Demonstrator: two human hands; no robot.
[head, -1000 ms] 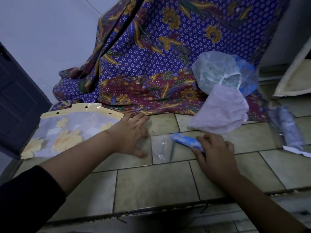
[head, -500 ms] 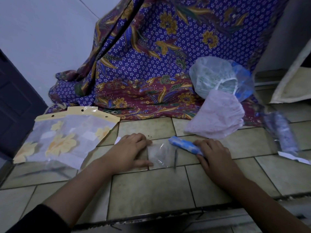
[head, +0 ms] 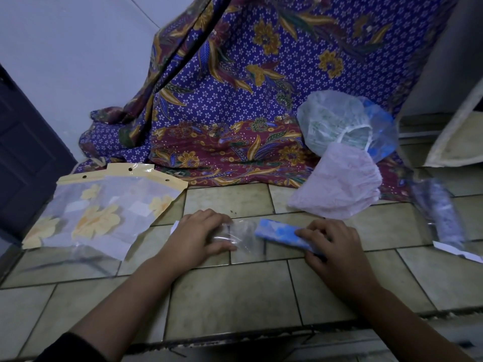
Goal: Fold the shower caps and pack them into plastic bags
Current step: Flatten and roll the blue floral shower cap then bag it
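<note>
Head view: packing step. Your left hand [head: 198, 236] pinches small clear plastic bag [head: 244, 237]. Right hand [head: 333, 248] grips folded blue shower cap [head: 278, 232] just right of bag, tip at its edge. Next, likely: open bag mouth, slide cap in. Unfolded caps [head: 339, 189] wait beyond bag, to right.

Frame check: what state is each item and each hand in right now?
Blue shower cap: folded into a strip, its end at the bag's mouth.
Small clear bag: flat on the tiles, looks empty.
Left hand: holds the bag's end.
Right hand: grips the folded cap.
Pink shower cap: unfolded, loose.
Green-printed shower cap: unfolded, puffed.
Packed bag: filled, lying at right.
Flowered pouch: lying flat.
</note>
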